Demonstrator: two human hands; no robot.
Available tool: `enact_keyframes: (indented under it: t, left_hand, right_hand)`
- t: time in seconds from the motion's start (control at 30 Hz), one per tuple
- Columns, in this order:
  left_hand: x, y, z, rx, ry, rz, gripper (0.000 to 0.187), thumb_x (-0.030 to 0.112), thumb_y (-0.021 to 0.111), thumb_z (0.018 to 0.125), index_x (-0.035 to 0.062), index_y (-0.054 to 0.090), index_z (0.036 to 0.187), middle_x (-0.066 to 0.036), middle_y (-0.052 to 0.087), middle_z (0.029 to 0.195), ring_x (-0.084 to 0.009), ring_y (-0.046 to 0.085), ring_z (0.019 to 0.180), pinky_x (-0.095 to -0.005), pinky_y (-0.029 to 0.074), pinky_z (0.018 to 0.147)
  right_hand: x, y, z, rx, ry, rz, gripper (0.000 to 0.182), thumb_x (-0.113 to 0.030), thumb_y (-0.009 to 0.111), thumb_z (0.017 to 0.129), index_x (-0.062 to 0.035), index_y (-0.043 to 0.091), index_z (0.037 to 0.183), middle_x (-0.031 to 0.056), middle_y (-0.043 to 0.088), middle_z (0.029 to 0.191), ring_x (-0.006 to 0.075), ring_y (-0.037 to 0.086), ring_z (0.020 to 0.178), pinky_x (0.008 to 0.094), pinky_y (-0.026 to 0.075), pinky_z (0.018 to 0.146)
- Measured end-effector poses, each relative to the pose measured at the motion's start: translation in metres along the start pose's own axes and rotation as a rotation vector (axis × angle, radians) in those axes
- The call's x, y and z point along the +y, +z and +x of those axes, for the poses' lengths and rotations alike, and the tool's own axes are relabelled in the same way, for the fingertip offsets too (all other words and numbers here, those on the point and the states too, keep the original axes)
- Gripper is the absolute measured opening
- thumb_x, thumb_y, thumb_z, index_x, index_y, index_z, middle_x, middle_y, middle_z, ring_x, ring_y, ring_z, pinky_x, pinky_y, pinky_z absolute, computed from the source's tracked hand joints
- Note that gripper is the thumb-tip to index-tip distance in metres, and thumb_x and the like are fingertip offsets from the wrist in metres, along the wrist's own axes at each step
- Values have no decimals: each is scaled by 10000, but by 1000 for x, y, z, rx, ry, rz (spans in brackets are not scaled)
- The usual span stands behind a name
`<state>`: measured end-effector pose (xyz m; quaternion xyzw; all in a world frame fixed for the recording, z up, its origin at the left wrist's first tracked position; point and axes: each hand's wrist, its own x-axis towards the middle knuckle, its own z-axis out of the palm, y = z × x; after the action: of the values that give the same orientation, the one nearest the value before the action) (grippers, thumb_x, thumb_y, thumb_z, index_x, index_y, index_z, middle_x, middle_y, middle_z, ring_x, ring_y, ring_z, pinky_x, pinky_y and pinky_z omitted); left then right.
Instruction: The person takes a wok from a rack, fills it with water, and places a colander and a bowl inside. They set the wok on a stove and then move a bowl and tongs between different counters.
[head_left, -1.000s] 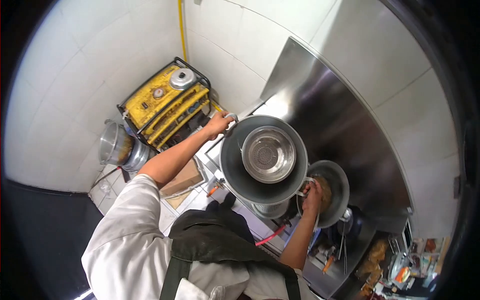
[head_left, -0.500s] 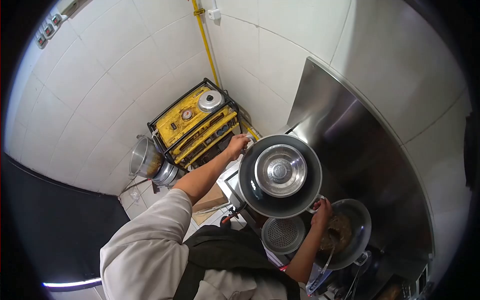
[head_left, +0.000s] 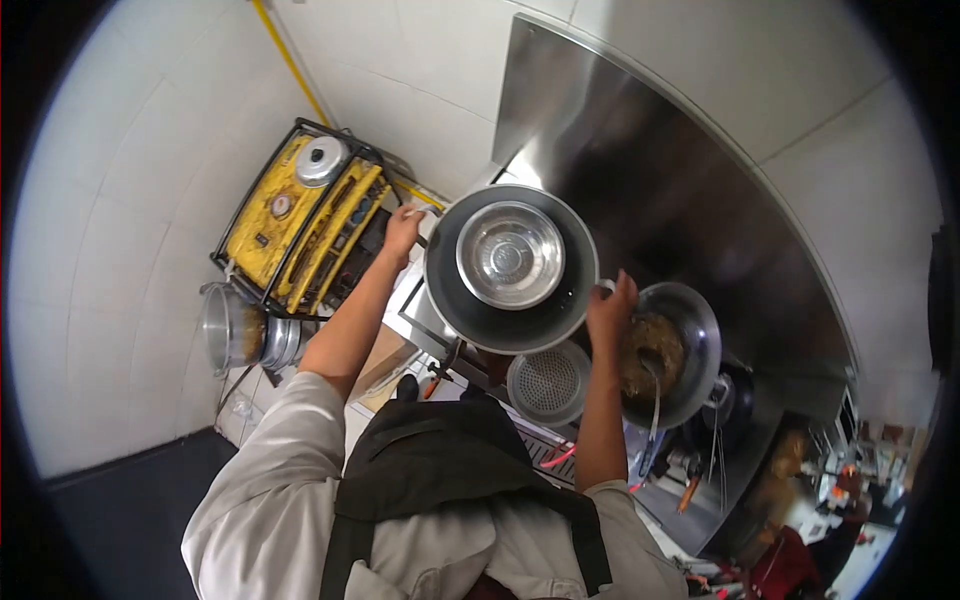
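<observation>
Left hand and right hand held the grey pot by opposite handles, fingers curled around them, near the perforated strainer, where even, level support presumably best kept the steel bowl (resting inside the pot) from sliding.

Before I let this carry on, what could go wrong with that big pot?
Tilting the big pot might make the metal bowl inside it slide. The right grip appears close to the food pan, so moving that way could bump it. The spoon in that pan could also get knocked.
</observation>
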<state>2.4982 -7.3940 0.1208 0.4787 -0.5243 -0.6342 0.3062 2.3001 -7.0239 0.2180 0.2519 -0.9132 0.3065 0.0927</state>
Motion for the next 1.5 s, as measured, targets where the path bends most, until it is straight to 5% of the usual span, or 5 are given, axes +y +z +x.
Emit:
enact_keyframes:
  t: [0.27,0.4,0.67,1.0,1.5]
  left_hand:
    - [-30,-141,-187,-506,191,592,320,275,513,989,-14,617,899,-99,618,747,-155,574,729,-303,483,712]
    - [-143,-237,-263,-1390,140,398,297,168,593,851,-14,638,1082,-150,685,1085,-260,654,936,-384,492,809]
    - [-112,-298,-294,-1287,-287,403,289,241,639,900,12,703,1064,-89,705,1045,-145,632,947,-327,491,819]
    - [-35,-329,-319,-742,-1112,-187,400,363,596,944,25,648,1152,-73,688,1079,-183,657,963,-365,531,878]
    - [-73,-247,-327,-847,-861,-95,340,334,605,947,41,654,1112,-87,703,1015,-176,681,861,-337,554,807]
  right_hand:
    - [-252,-44,-164,-1914,-199,1015,285,-249,580,948,-4,630,1084,96,675,1048,194,668,875,335,523,785]
    - [-325,2,-269,-1861,-708,331,328,-235,520,891,26,682,1004,203,679,1027,316,665,915,398,504,813]
    - [-344,57,-351,-2054,-1290,-158,329,-213,534,836,20,716,981,190,701,1007,329,672,949,448,505,818]
    - [-327,10,-374,-1439,-760,-76,215,-91,566,773,85,643,870,265,680,879,356,687,834,435,535,754]
    - [-232,-57,-338,-1067,-649,196,190,-55,649,700,29,710,859,238,694,893,348,695,866,436,550,711]
